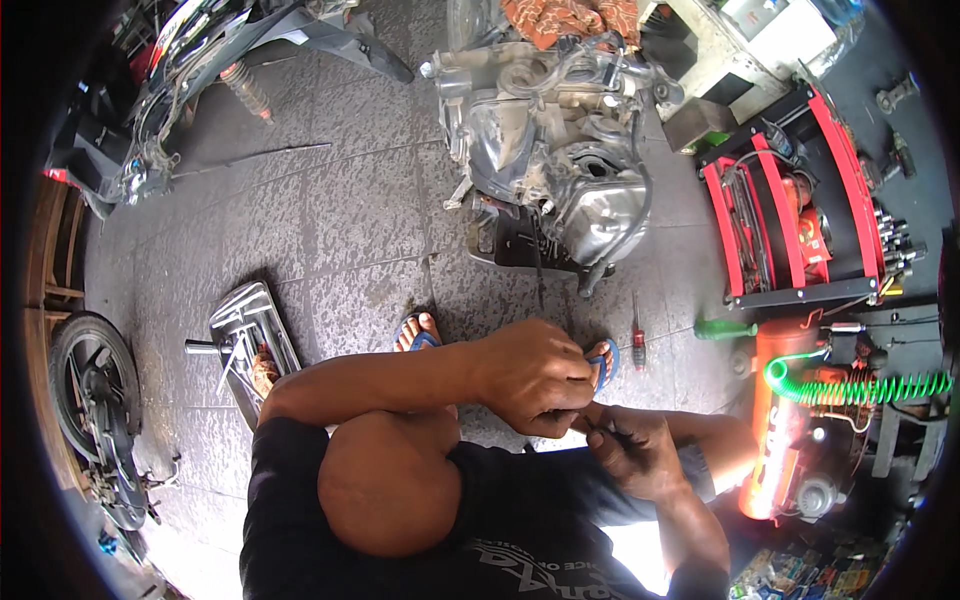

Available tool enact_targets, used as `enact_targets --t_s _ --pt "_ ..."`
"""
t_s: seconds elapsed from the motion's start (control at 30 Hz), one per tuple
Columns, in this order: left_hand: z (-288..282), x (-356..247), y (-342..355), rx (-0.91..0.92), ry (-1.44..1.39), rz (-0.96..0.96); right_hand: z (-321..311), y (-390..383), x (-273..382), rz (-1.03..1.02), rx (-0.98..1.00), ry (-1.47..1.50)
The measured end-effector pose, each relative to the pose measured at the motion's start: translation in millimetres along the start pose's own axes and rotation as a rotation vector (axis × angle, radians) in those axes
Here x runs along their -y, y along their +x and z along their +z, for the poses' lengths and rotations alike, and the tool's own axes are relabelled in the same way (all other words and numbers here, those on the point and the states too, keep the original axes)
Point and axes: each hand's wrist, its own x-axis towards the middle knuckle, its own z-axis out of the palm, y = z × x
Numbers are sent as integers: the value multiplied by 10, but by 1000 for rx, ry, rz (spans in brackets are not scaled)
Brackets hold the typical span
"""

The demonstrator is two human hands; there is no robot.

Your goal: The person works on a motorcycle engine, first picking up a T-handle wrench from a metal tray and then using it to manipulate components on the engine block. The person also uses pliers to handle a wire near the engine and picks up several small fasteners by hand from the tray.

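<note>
My left hand (pixel 535 378) is closed in front of my body, its fingers curled downward with the fingertips pinched together. Close beside it, lower and to the right, my right hand (pixel 642 455) is also closed, with thumb and fingers pressed together. Something small and dark shows between the two hands, too small and covered to name. Beyond them on the floor stands a bare, dirty engine (pixel 545 150) with a silvery rounded housing. A red-handled screwdriver (pixel 638 345) lies on the floor ahead of my right foot.
At left is a tray (pixel 284 330) of tools, with a wheel (pixel 92 365) farther left. Motorcycle parts (pixel 190 80) stand far left. On the right are a red-and-black tool cart (pixel 785 200), an orange tank (pixel 778 430) and a green coiled hose (pixel 860 386).
</note>
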Motion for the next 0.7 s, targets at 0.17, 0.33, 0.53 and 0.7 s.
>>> enact_targets --t_s 0.17,0.33,0.53,0.7 --pt "-26 48 9 -28 48 36 62 36 -88 -81 -46 119" --pt "34 56 -49 -33 49 16 102 2 -129 -109 -66 101" --pt "66 93 -43 -22 -3 14 -37 84 29 -142 0 50" --pt "8 100 21 -54 11 -30 -63 42 -147 -81 -78 69"
